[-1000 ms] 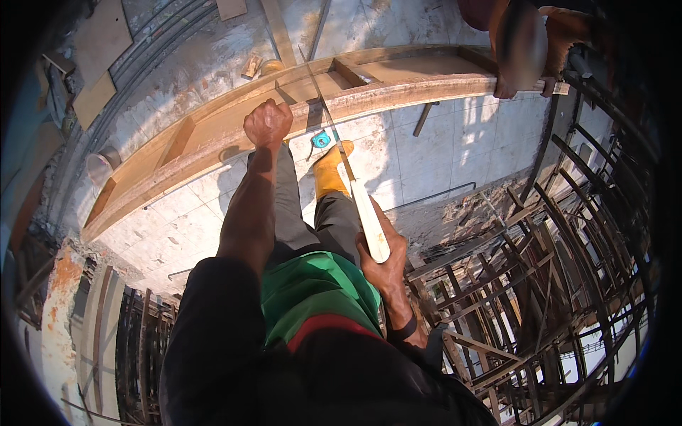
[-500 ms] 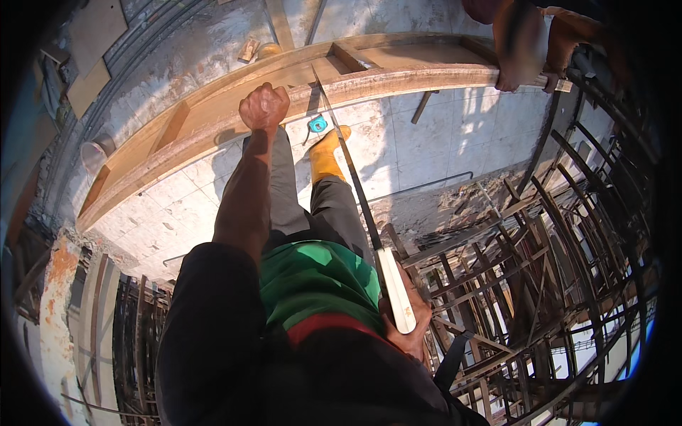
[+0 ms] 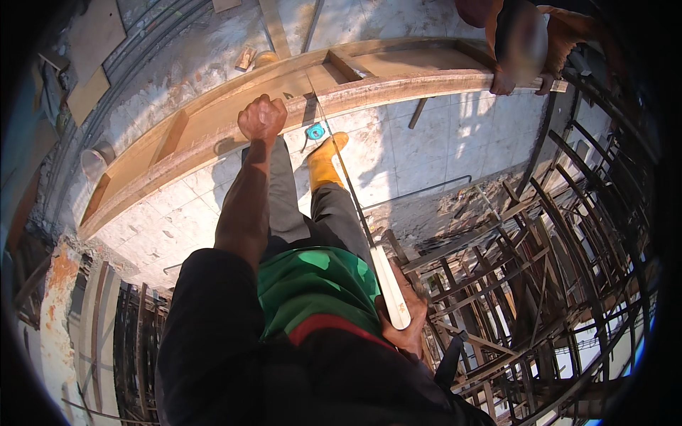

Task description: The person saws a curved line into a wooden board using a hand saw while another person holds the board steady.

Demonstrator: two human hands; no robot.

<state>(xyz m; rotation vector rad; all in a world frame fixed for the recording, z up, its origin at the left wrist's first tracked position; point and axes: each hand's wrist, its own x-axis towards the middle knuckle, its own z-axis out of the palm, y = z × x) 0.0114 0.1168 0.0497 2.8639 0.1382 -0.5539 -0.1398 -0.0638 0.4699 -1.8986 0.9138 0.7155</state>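
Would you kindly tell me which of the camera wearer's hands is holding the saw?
The right hand, gripping the white saw handle; the left hand is a fist at the wooden frame's near rail.

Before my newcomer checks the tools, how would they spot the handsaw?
Find the long timber frame across the upper view. Crossing its near edge, right of the person's left hand, the handsaw slants into the right hand. A slim cream handle distinguishes it from the round teal tape measure.
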